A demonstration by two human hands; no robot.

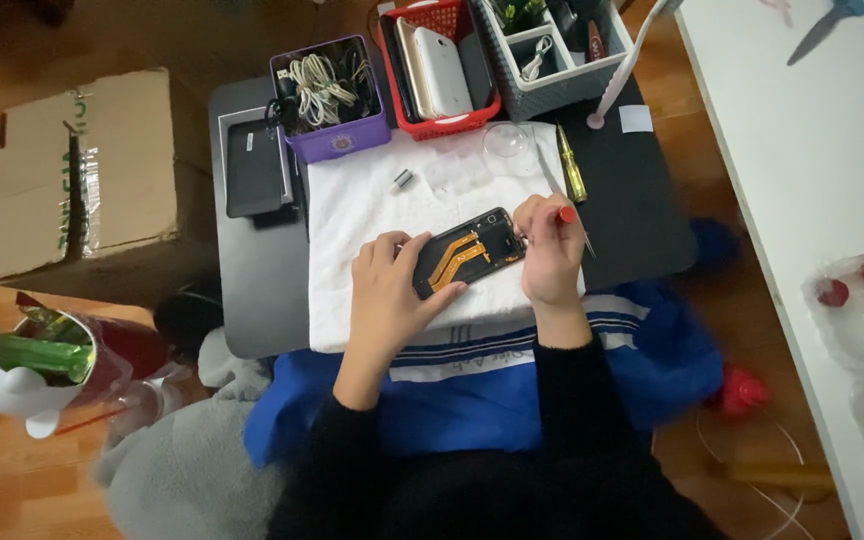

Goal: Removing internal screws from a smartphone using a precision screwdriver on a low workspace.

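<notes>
An opened phone with orange flex cables showing lies on a white towel on a small black table. My left hand grips the phone's near end, with the thumb on its edge. My right hand is closed on a red-tipped screwdriver, held at the phone's right end. A yellow-handled screwdriver lies on the towel just beyond my right hand. A small silver part rests farther back on the towel.
Behind the towel stand a purple bin of cables, a red basket of phones and a grey divided organiser. A dark slab lies at the left. A cardboard box sits on the floor. A white desk is at the right.
</notes>
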